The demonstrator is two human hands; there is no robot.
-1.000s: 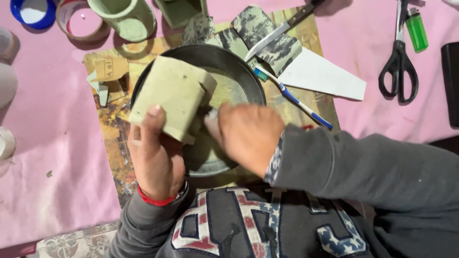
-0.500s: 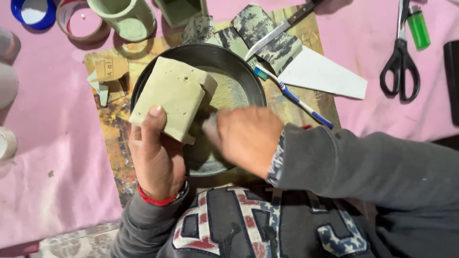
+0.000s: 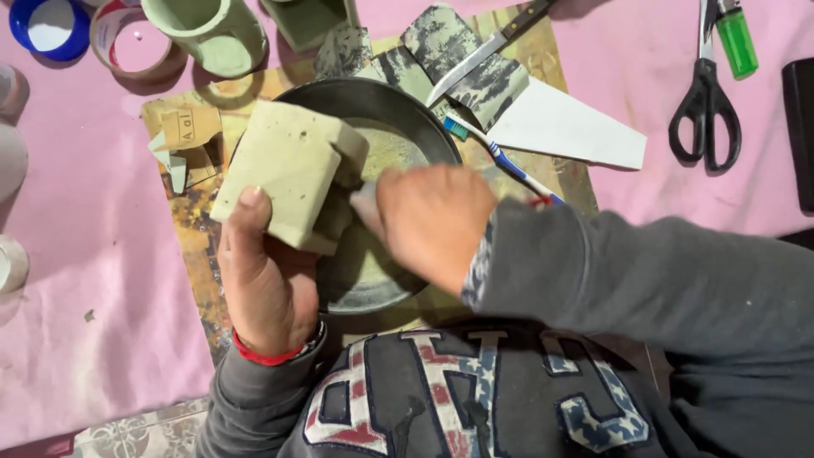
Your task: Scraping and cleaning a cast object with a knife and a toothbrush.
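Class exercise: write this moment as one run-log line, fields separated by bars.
left hand: holds green block over dark pan | right hand: at block's side, blurred | nearby: toothbrush, knife, scissors

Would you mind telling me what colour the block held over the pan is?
The block is pale greyish green with small dark pits, clearest in the head view.

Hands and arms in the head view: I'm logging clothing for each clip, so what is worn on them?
Both hands are bare, without gloves. The left hand has a thin red band at the wrist and a dark grey sleeve. The right hand comes out of a dark grey sleeve with a patterned grey-and-white cuff lining.
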